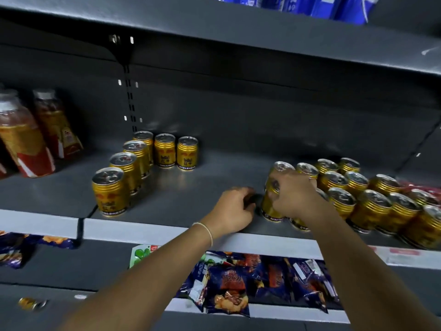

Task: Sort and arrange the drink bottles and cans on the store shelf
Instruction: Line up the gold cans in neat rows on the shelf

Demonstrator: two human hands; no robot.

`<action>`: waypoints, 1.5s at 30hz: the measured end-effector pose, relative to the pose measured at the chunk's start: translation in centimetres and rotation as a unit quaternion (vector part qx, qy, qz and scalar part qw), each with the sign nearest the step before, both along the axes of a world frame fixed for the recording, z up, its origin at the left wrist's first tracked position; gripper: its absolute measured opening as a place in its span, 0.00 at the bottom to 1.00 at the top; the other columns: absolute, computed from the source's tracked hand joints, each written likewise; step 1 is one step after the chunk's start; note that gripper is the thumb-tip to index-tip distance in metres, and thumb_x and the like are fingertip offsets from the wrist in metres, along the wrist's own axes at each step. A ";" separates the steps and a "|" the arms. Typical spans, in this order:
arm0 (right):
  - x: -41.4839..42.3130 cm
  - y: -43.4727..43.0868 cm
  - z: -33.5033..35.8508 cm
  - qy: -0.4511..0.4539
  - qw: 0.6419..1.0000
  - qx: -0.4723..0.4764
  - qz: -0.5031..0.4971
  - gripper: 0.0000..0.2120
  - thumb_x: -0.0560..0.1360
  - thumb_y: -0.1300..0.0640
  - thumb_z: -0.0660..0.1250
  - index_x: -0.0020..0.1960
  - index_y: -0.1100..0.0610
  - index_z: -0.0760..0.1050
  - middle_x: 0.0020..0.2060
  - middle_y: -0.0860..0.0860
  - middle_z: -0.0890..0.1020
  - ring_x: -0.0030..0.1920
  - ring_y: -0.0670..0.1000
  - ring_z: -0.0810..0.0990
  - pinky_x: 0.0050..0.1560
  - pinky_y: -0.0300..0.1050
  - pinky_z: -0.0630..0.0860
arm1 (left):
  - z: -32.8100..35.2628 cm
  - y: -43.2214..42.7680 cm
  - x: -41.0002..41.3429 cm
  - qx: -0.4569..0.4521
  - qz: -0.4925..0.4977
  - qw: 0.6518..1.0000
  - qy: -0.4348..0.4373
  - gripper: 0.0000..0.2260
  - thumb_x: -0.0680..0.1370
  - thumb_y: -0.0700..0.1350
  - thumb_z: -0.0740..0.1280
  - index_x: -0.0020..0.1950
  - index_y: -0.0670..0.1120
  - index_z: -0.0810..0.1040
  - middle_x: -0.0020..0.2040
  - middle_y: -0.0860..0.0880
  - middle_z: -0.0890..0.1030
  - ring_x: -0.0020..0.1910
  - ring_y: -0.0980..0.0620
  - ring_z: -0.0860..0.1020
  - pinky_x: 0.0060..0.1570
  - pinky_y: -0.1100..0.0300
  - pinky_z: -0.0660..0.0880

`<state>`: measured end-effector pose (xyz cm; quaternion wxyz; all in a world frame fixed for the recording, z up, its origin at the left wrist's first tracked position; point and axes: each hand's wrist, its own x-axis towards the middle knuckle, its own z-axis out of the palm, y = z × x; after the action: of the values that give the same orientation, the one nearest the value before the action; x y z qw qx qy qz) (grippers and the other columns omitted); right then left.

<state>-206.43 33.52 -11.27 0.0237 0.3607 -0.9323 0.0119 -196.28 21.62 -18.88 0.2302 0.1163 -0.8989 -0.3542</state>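
right hand (293,197) grips gold can (271,207), near-upright, at near-left edge of right cluster (372,209) | left hand (235,209) curled just left of it — grip unclear | sorted row (111,189) lies further left

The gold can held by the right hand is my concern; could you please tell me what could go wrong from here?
1. The right hand grips the gold can right against the packed cluster of cans; pulling it out may topple its neighbours.
2. The front cans stand near the shelf edge, so a knock could drop them onto the snack packets below.
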 end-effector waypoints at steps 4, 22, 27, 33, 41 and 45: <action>-0.3 0.0 0.0 -0.018 0.998 -0.059 0.018 0.25 0.73 0.48 0.70 0.69 0.46 0.70 0.63 0.53 0.76 0.65 0.57 0.72 0.62 0.54 0.69 | -0.1 -0.2 -0.4 -0.001 0.009 1.000 -0.024 0.22 0.75 0.44 0.69 0.69 0.43 0.74 0.63 0.44 0.78 0.61 0.46 0.77 0.61 0.61 0.70; 3.2 -8.5 1.2 -0.288 0.891 -0.348 0.040 0.30 0.64 0.36 0.77 0.60 0.51 0.78 0.49 0.48 0.83 0.50 0.46 0.82 0.51 0.45 0.79 | 2.4 -6.9 5.7 0.226 0.018 0.974 0.014 0.31 0.63 0.42 0.81 0.63 0.51 0.74 0.54 0.53 0.82 0.53 0.56 0.81 0.57 0.56 0.77; 5.4 -10.5 0.3 -0.484 0.783 -0.371 0.128 0.28 0.60 0.49 0.79 0.58 0.54 0.78 0.52 0.52 0.86 0.52 0.51 0.85 0.53 0.47 0.81 | 4.4 -9.7 7.9 0.282 0.018 0.958 0.048 0.26 0.66 0.37 0.78 0.62 0.48 0.76 0.55 0.51 0.83 0.55 0.54 0.81 0.60 0.52 0.76; 7.2 -14.6 -1.8 -0.503 0.730 -0.443 0.133 0.24 0.62 0.58 0.80 0.57 0.55 0.79 0.50 0.52 0.86 0.52 0.52 0.85 0.57 0.52 0.79 | 7.5 -13.8 11.0 0.031 0.034 0.996 -0.070 0.20 0.72 0.44 0.71 0.64 0.49 0.73 0.56 0.51 0.80 0.56 0.52 0.78 0.58 0.55 0.76; 9.0 -21.4 -7.8 -0.424 0.762 -0.480 0.099 0.27 0.65 0.66 0.79 0.59 0.49 0.76 0.54 0.46 0.85 0.54 0.46 0.83 0.63 0.54 0.77 | 8.7 -20.3 14.4 -0.167 0.143 0.963 -0.155 0.04 0.72 0.40 0.61 0.46 0.45 0.71 0.45 0.47 0.74 0.47 0.45 0.75 0.40 0.57 0.68; 9.6 -23.5 -9.4 -0.395 0.770 -0.491 0.099 0.33 0.65 0.64 0.80 0.63 0.44 0.73 0.57 0.44 0.83 0.59 0.45 0.81 0.65 0.55 0.75 | 7.2 -22.2 13.8 -0.156 0.111 0.965 -0.181 0.12 0.76 0.42 0.59 0.58 0.43 0.73 0.59 0.42 0.75 0.61 0.43 0.72 0.61 0.55 0.68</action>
<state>-196.82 10.07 -20.63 -0.1742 0.3538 -0.6859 0.6115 -182.44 -0.62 -11.66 0.1164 0.2398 -0.9513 -0.1548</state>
